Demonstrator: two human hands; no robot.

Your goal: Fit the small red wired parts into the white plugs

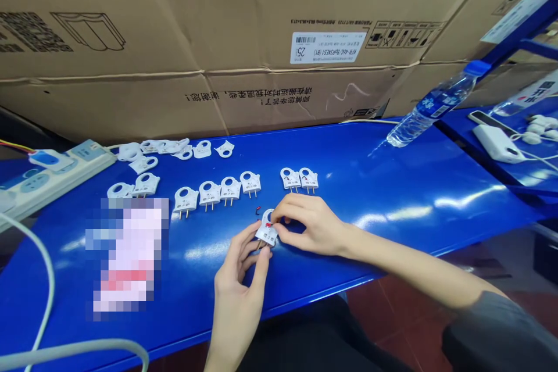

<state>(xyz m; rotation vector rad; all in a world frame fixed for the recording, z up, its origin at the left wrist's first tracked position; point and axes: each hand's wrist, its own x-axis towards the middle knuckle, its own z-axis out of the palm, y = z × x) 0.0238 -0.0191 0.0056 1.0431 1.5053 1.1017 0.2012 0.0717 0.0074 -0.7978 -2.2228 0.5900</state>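
The left hand (239,279) holds a white plug (267,236); the right hand (316,224) works at a small red piece (268,225) on it, above a blue surface (361,180).

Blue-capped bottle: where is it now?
In the head view, the bottle is at the right on the blue table, before the cardboard box, beyond the right hand.

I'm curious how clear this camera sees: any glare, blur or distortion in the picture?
Head view: white glare streaks the blue table; head view: coarse pixel blocks mask something on the left; head view: markings on the held white plug look too soft to read; head view: the bottle leans outward, perhaps wide-lens stretch.
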